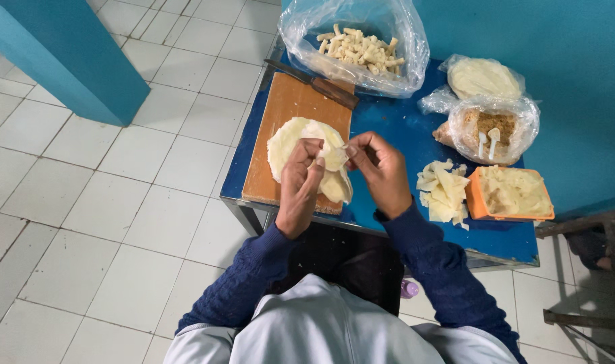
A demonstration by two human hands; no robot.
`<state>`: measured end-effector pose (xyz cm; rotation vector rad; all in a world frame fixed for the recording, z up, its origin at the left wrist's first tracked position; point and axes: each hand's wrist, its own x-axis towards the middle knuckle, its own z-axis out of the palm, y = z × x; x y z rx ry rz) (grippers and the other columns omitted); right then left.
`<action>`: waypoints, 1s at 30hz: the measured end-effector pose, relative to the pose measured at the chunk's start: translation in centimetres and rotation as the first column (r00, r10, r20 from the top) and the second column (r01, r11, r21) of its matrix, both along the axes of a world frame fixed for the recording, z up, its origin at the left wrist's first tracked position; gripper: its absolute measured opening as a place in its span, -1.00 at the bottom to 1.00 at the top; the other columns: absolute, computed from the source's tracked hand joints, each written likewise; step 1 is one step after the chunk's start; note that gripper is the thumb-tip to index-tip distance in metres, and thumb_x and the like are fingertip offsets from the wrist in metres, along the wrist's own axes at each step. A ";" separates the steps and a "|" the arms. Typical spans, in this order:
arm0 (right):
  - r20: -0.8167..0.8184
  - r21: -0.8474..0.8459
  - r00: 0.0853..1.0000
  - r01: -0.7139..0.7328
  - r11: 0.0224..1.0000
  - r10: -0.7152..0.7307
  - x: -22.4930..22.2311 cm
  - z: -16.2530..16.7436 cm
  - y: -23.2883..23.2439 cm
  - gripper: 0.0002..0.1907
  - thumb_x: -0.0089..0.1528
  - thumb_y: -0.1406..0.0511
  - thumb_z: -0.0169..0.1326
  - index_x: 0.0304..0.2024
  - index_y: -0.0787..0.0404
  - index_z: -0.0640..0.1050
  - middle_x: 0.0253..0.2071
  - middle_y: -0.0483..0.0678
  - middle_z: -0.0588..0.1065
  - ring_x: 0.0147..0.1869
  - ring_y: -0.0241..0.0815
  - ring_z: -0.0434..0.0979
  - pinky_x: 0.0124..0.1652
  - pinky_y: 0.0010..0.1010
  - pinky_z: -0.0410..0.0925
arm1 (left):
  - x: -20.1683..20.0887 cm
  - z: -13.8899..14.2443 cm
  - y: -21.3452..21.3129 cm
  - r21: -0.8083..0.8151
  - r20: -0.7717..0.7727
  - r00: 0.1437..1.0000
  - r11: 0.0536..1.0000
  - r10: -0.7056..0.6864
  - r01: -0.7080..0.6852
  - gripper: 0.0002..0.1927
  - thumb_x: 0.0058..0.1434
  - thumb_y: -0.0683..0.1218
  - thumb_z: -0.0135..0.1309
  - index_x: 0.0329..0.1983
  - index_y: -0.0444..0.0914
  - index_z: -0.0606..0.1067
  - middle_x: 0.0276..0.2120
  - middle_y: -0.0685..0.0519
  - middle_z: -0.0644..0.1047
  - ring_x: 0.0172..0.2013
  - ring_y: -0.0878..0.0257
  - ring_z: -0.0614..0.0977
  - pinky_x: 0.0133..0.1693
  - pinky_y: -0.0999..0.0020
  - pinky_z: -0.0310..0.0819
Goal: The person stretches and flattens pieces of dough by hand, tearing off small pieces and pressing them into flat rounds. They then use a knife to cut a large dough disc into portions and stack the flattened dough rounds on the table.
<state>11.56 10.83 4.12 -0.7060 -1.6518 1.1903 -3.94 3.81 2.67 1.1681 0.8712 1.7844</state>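
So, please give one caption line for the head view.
Both hands fold a pale wrapper above a wooden board.

- Three clear plastic bags (357, 42) are counted beyond the right hand (382, 172).
- One knife (314, 83) is seen beyond the left hand (299, 185).
- One wooden board (287, 111) is found under it.
- One orange tub (513, 195) is counted right of the right hand.
- Two white spoons (488, 139) are counted.

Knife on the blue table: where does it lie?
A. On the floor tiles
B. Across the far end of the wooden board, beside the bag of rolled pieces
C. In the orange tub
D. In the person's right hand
B: the knife lies across the far edge of the wooden board, right by the clear bag of rolled pieces.
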 end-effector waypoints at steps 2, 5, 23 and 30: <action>-0.046 0.022 0.999 0.012 1.000 -0.011 -0.5 -0.4 -0.3 -0.86 0.45 0.31 0.07 -0.13 0.28 0.51 -0.27 -0.19 0.52 -0.20 -0.44 0.50 -0.17 -0.58 0.41 | 0.0 0.2 -0.2 0.014 0.021 1.000 1.000 0.000 -0.001 -0.84 0.42 -0.14 -0.15 -0.02 -0.30 0.38 -0.15 0.06 0.45 -0.12 0.36 0.49 0.01 0.49 0.40; 0.026 0.136 0.993 0.107 0.985 -0.111 -1.3 -0.8 -1.3 -0.87 0.44 0.31 0.06 -0.12 0.28 0.50 -0.26 -0.19 0.51 -0.19 -0.44 0.48 -0.17 -0.59 0.37 | 0.2 0.4 -0.3 0.051 -0.067 0.995 0.996 0.076 -0.073 -0.88 0.44 -0.14 -0.11 -0.09 -0.32 0.36 -0.13 0.10 0.40 -0.11 0.39 0.44 0.03 0.53 0.35; 0.008 0.114 0.998 0.053 0.992 -0.055 -0.9 -1.2 -1.8 -0.60 0.27 0.30 0.25 0.10 0.27 0.44 -0.16 -0.23 0.35 -0.10 -0.47 0.32 -0.13 -0.63 0.30 | 1.7 -0.6 0.1 0.228 -0.376 0.851 0.927 0.365 -0.297 -0.74 0.14 -0.39 0.03 -0.16 -0.30 0.33 -0.15 -0.02 0.47 -0.19 0.26 0.54 -0.12 0.43 0.48; -0.020 -0.061 0.998 0.050 0.997 -0.052 -0.5 -0.9 -1.2 -0.87 0.33 0.34 0.20 -0.11 0.28 0.57 -0.29 -0.27 0.41 -0.21 -0.50 0.33 -0.22 -0.65 0.26 | 1.2 -0.4 0.0 0.019 -0.213 0.954 0.977 0.211 -0.212 -0.71 0.13 -0.40 -0.16 -0.10 -0.30 0.30 -0.20 0.05 0.36 -0.20 0.24 0.42 -0.10 0.48 0.37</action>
